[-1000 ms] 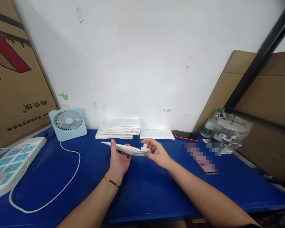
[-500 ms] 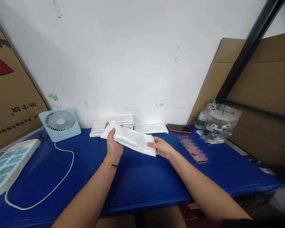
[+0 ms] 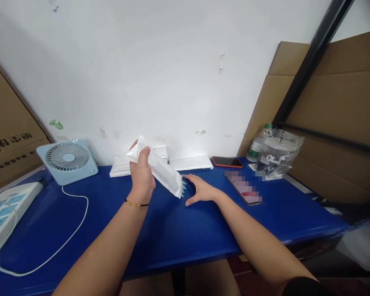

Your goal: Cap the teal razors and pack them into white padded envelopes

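Observation:
My left hand grips the upper end of a white plastic packet, which slants down to the right above the blue table. From the packet's lower end a light-blue toothed piece sticks out. Just right of that piece is my right hand, its thumb and fingers apart and nothing held. Behind the packet, a stack of white packets lies against the wall, partly hidden by my left hand. Another flat white packet lies to the right of the stack.
A light-blue fan and a white power strip with a cable are at left. Right of the hands lie an orange-edged phone and another phone. A bottle and clear bag stand at back right.
The packet is tilted more steeply, and the light-blue piece now shows at its lower end. My right hand has let go of the packet and opened. The view has shifted slightly.

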`<state>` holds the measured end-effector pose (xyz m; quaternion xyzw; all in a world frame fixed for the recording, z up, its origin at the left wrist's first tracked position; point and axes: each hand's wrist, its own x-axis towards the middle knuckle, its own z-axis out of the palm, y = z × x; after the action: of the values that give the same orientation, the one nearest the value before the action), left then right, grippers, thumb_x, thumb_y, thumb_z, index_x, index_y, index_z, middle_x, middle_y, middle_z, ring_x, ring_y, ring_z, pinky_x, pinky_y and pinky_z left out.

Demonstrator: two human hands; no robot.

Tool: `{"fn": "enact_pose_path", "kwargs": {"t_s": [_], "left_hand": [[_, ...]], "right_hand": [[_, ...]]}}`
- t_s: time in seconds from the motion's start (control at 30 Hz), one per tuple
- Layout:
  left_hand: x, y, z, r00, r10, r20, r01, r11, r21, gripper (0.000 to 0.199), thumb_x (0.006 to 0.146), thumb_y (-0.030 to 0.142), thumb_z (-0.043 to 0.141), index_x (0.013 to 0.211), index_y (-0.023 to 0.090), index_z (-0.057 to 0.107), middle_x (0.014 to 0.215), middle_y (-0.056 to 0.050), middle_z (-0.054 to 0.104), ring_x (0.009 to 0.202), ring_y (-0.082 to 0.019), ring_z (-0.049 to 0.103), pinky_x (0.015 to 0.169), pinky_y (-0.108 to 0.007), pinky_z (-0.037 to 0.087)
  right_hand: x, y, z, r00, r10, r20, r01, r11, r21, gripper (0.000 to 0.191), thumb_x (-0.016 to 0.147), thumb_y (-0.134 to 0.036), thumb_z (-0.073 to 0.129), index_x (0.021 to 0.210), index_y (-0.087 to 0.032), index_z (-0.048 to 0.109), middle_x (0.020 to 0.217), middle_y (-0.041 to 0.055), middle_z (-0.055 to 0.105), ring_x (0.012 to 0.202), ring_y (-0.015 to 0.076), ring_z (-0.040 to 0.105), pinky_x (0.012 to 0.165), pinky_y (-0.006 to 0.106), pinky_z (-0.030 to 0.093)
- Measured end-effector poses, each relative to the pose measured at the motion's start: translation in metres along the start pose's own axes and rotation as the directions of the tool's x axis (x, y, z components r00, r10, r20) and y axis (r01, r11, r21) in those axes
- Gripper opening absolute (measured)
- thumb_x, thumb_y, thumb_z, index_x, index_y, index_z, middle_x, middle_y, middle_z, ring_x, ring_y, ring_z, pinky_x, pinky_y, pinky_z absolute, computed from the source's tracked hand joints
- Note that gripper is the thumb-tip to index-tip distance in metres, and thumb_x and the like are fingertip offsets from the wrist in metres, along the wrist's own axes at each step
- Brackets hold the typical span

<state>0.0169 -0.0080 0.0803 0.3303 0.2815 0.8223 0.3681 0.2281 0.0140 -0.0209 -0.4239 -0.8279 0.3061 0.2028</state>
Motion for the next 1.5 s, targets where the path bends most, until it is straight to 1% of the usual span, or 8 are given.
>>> {"fn": "enact_pose_path", "kwargs": {"t_s": [0.2, 0.43, 0.87, 0.97, 1.03, 1.23, 1.37, 1.5], "left_hand": [[-0.004, 0.006, 0.002, 0.995, -0.096, -0.036, 0.095, 0.995, -0.024, 0.027, 0.07, 0.03, 0.064, 0.093, 0.018, 0.06, 0.094, -0.003, 0.064, 0.093, -0.019, 0.062, 0.083, -0.032, 0.05], [-0.001, 0.016, -0.006, 0.998, -0.009, -0.056, 0.009, 1.0, -0.009, 0.023, 0.069, 0.026, 0.063, 0.091, 0.018, 0.059, 0.091, -0.003, 0.064, 0.096, -0.019, 0.061, 0.089, -0.034, 0.049], [0.021, 0.122, -0.008, 0.978, 0.166, 0.129, -0.183, 0.974, 0.132, 0.013, 0.07, 0.022, 0.063, 0.083, 0.024, 0.062, 0.079, 0.001, 0.06, 0.079, -0.02, 0.061, 0.08, -0.04, 0.051], [0.022, 0.114, -0.019, 0.905, 0.309, 0.291, -0.395, 0.865, 0.309, 0.038, 0.07, 0.028, 0.067, 0.106, 0.026, 0.058, 0.095, 0.0, 0.06, 0.085, -0.019, 0.059, 0.084, -0.039, 0.048], [0.025, 0.093, -0.033, 0.84, 0.33, 0.43, -0.529, 0.674, 0.516, 0.053, 0.069, 0.035, 0.068, 0.119, 0.024, 0.053, 0.107, -0.002, 0.057, 0.092, -0.02, 0.056, 0.089, -0.038, 0.043], [0.032, 0.013, -0.096, 0.784, -0.186, 0.592, -0.606, -0.02, 0.795, 0.065, 0.069, 0.047, 0.062, 0.127, 0.02, 0.049, 0.115, -0.016, 0.058, 0.11, -0.037, 0.05, 0.099, -0.057, 0.022], [0.025, -0.007, -0.118, 0.654, -0.378, 0.656, -0.718, -0.035, 0.696, 0.082, 0.072, 0.059, 0.056, 0.141, 0.025, 0.027, 0.143, -0.015, 0.035, 0.133, -0.035, 0.025, 0.104, -0.054, 0.016], [0.024, -0.016, -0.108, 0.374, -0.601, 0.707, -0.863, 0.054, 0.502, 0.041, 0.09, 0.032, 0.036, 0.131, 0.032, 0.044, 0.137, -0.005, 0.047, 0.13, -0.024, 0.035, 0.102, -0.043, 0.023]], "right_hand": [[0.025, -0.011, 0.032, 0.944, -0.098, -0.314, 0.053, 0.987, -0.15, 0.113, 0.041, -0.053, 0.081, 0.138, -0.024, 0.033, 0.143, 0.0147, 0.03, 0.134, 0.0341, 0.023, 0.108, 0.05, 0.019], [0.032, -0.013, 0.029, 0.971, -0.172, -0.168, 0.123, 0.956, -0.267, 0.033, 0.07, -0.04, 0.069, 0.095, -0.02, 0.061, 0.096, 0.0056, 0.057, 0.096, 0.023, 0.053, 0.09, 0.041, 0.035], [0.018, -0.009, 0.023, 0.97, -0.215, -0.115, 0.173, 0.938, -0.299, 0.055, 0.068, -0.06, 0.065, 0.109, -0.024, 0.058, 0.108, 0.0078, 0.052, 0.101, 0.0247, 0.048, 0.087, 0.038, 0.037], [0.013, -0.014, 0.024, 0.972, -0.211, -0.099, 0.166, 0.925, -0.341, 0.052, 0.07, -0.061, 0.063, 0.106, -0.025, 0.06, 0.105, 0.0073, 0.052, 0.096, 0.0245, 0.047, 0.083, 0.038, 0.038], [0.009, -0.019, 0.025, 0.974, -0.211, -0.079, 0.17, 0.919, -0.357, 0.054, 0.069, -0.063, 0.062, 0.108, -0.026, 0.059, 0.105, 0.0074, 0.052, 0.095, 0.0246, 0.046, 0.082, 0.039, 0.038], [0.001, -0.027, 0.02, 0.976, -0.218, 0.0, 0.206, 0.926, -0.315, 0.057, 0.066, -0.062, 0.065, 0.111, -0.027, 0.059, 0.106, 0.0069, 0.052, 0.096, 0.0248, 0.046, 0.084, 0.039, 0.039], [-0.005, -0.018, -0.004, 0.979, -0.198, 0.056, 0.205, 0.956, -0.211, 0.081, 0.056, -0.059, 0.074, 0.126, -0.03, 0.05, 0.118, 0.0071, 0.049, 0.109, 0.0277, 0.043, 0.092, 0.041, 0.037], [-0.015, 0.0, -0.035, 0.994, -0.018, 0.108, 0.039, 0.981, -0.189, 0.094, 0.05, -0.055, 0.078, 0.133, -0.028, 0.044, 0.122, 0.0086, 0.044, 0.115, 0.0299, 0.04, 0.093, 0.041, 0.038]]}}
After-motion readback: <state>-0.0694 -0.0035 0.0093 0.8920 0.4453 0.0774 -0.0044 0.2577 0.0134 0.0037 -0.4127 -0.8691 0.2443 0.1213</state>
